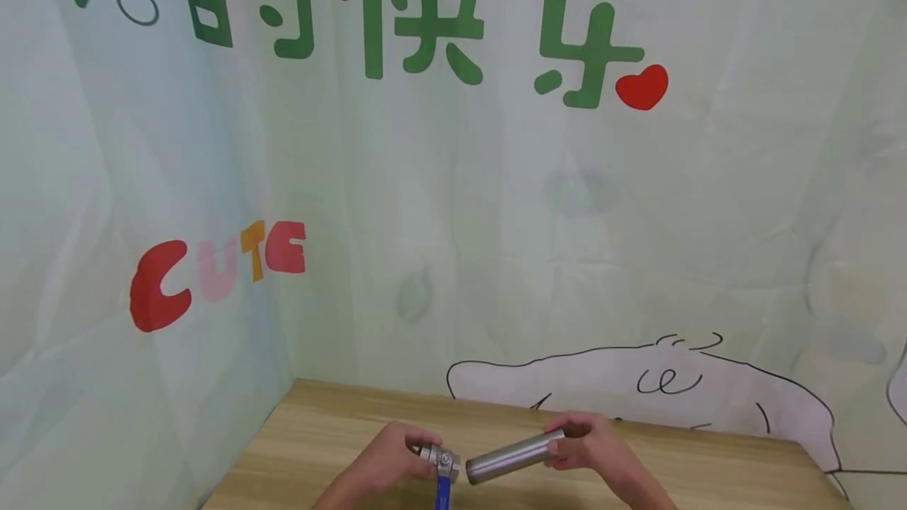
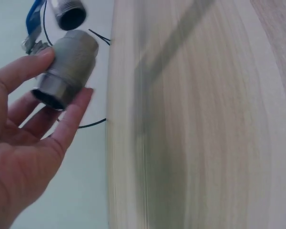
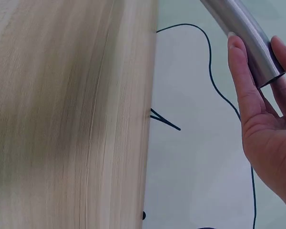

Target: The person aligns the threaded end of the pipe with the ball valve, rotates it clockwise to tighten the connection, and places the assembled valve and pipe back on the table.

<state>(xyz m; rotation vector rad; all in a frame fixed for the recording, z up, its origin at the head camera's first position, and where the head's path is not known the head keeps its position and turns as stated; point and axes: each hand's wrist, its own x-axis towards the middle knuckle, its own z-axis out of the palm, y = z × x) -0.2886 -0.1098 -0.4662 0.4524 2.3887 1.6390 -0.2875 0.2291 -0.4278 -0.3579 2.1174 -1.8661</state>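
Observation:
My left hand (image 1: 392,456) pinches a metal ball valve (image 1: 441,460) between thumb and fingers, over the table. The valve's blue lever handle (image 1: 443,492) points down toward the front. In the left wrist view the valve body (image 2: 69,64) has an open threaded socket at its near end. A shiny steel pipe (image 1: 513,456) is held near its far right end by my right hand (image 1: 591,445), thumb and fingers around it. Its threaded left end (image 2: 70,16) faces the valve with a small gap between them. In the right wrist view the pipe's hollow end (image 3: 271,78) shows between the fingers.
A wood-grain table (image 1: 319,423) lies beneath both hands. Pale fabric curtains (image 1: 496,219) with printed green characters, a red heart and coloured letters stand behind the table and along its left side.

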